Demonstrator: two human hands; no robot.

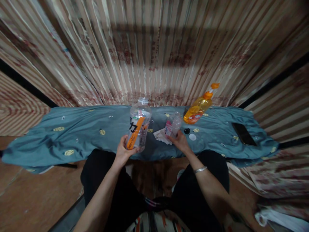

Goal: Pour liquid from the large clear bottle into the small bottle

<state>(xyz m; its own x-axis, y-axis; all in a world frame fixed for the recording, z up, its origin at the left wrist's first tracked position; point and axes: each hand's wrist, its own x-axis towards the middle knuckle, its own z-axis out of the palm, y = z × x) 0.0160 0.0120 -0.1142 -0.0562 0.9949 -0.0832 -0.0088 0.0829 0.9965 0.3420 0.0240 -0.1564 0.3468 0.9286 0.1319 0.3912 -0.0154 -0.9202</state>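
Note:
My left hand (125,150) is closed around the lower part of a large clear plastic bottle (144,129) with an orange and white label. The bottle is uncapped and nearly upright near the front edge of the cloth-covered table. My right hand (179,140) grips a smaller clear plastic bottle (176,121) with a pink and white label near its base. A crumpled white tissue (160,136) lies under and left of the small bottle. Just right of my right hand are a small black cap (187,131) and a white round cap (192,137).
A pump bottle of orange liquid (196,109) stands at the back right. A dark phone (243,134) lies at the right end of the blue-green cloth (84,129). Behind the table hangs a striped curtain (154,48). Dark poles (277,79) slant at both sides.

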